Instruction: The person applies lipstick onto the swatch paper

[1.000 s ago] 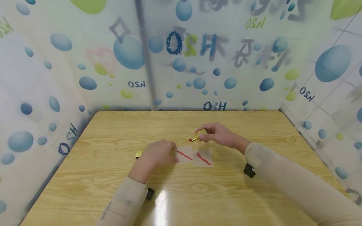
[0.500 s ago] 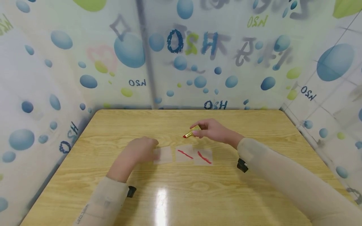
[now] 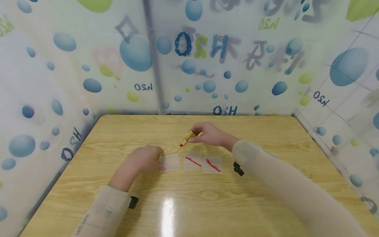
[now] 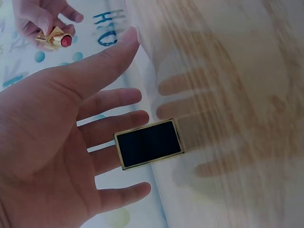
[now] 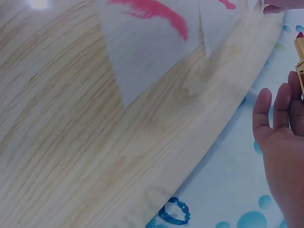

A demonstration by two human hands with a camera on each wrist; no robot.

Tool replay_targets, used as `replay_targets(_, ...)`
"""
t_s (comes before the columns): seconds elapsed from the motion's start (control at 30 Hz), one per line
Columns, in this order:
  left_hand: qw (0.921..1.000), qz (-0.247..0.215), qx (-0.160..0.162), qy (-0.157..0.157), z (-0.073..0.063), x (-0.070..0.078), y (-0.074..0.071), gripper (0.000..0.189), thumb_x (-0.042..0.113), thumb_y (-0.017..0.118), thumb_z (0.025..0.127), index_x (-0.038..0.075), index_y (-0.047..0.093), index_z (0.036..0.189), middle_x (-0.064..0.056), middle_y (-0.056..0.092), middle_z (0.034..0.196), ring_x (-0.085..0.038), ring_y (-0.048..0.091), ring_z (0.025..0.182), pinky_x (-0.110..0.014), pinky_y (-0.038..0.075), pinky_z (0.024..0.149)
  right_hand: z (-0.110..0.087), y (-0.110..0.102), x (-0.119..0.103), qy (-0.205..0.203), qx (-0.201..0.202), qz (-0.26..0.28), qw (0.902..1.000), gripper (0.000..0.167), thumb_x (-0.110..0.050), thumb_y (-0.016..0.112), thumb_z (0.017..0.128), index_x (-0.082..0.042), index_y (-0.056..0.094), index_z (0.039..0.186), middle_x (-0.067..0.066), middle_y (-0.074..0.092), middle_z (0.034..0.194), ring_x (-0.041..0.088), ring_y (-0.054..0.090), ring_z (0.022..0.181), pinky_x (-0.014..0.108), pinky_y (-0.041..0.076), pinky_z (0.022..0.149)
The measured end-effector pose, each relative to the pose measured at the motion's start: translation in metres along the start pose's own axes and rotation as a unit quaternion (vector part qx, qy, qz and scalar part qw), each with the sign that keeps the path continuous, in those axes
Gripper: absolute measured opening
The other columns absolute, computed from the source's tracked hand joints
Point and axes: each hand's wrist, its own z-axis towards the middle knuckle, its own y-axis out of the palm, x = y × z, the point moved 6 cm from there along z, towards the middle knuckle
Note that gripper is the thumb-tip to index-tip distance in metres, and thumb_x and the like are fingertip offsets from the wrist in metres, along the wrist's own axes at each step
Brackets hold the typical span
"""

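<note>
My right hand [image 3: 208, 133] pinches a gold lipstick [image 3: 186, 138], its red tip pointing down and left above the table. Below it lie three small thin paper squares in a row. Red strokes mark the right square [image 3: 217, 161] and the middle square [image 3: 189, 156]; no stroke shows on the left square [image 3: 171, 163]. At that square's left edge is my left hand [image 3: 143, 159], slightly blurred. In the left wrist view its fingers are extended, and a black, gold-rimmed cap [image 4: 149, 144] stands in front of them. The head view hides this cap behind the left hand.
The wooden table [image 3: 225, 204] runs back to a patterned curtain [image 3: 189, 79] with blue and green spots. More patterned covering hangs at both sides. Black wrist devices, such as the right wrist camera [image 3: 238, 168], sit under the sleeves.
My left hand has moved left from the middle square to the left one, uncovering that square. My right hand has carried the lipstick left, over toward the left square.
</note>
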Motion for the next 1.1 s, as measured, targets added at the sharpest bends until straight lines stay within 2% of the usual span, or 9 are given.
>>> replay_targets(0.07,1.0,-0.004,0.003,0.0,0.0,-0.002,0.002,0.069,0.045,0.088,0.087,0.007,0.067,0.14,-0.013,0.071,0.141,-0.035,0.068,0.127,-0.057,0.054,0.107,0.005,0.005,-0.004,-0.003,-0.005,0.003,1.0,0.017,-0.029,0.076,0.101,-0.017,0.072,0.111,0.001,0.075,0.114,0.019,0.068,0.11,0.042,0.055,0.1)
replay_targets(0.3,0.9997,-0.001,0.024,0.011,0.001,-0.008,0.007,0.065,0.05,0.089,0.084,0.01,0.07,0.132,-0.01,0.076,0.128,-0.03,0.073,0.113,-0.054,0.058,0.097,0.018,0.02,-0.013,-0.005,-0.021,-0.005,0.9998,0.025,-0.027,0.077,0.1,-0.014,0.074,0.121,0.002,0.076,0.116,0.018,0.068,0.111,0.041,0.056,0.104)
replay_targets(0.7,0.9984,0.009,0.048,0.027,-0.004,-0.012,0.005,0.062,0.046,0.09,0.084,0.007,0.072,0.129,-0.011,0.078,0.123,-0.03,0.075,0.107,-0.053,0.06,0.093,0.036,0.045,-0.024,-0.015,-0.037,-0.004,0.9992,0.021,-0.021,0.078,0.099,-0.011,0.074,0.116,0.004,0.076,0.113,0.016,0.068,0.107,0.034,0.056,0.103)
replay_targets(0.93,0.9975,0.024,0.056,0.035,-0.006,-0.01,0.006,0.063,0.048,0.088,0.086,0.006,0.072,0.13,-0.01,0.078,0.124,-0.033,0.075,0.109,-0.055,0.059,0.097,0.04,0.058,-0.029,-0.006,-0.05,0.002,0.9987,0.022,-0.017,0.079,0.098,-0.009,0.072,0.117,0.004,0.074,0.112,0.015,0.065,0.103,0.029,0.055,0.1)
replay_targets(1.1,0.9953,0.042,0.073,0.047,-0.008,-0.005,0.008,0.054,0.048,0.087,0.086,0.009,0.074,0.121,-0.003,0.079,0.11,-0.027,0.076,0.095,-0.052,0.06,0.088,0.04,0.066,-0.027,0.001,-0.061,0.007,0.9981,0.021,-0.018,0.078,0.099,-0.011,0.072,0.117,0.002,0.073,0.11,0.016,0.063,0.101,0.029,0.055,0.098)
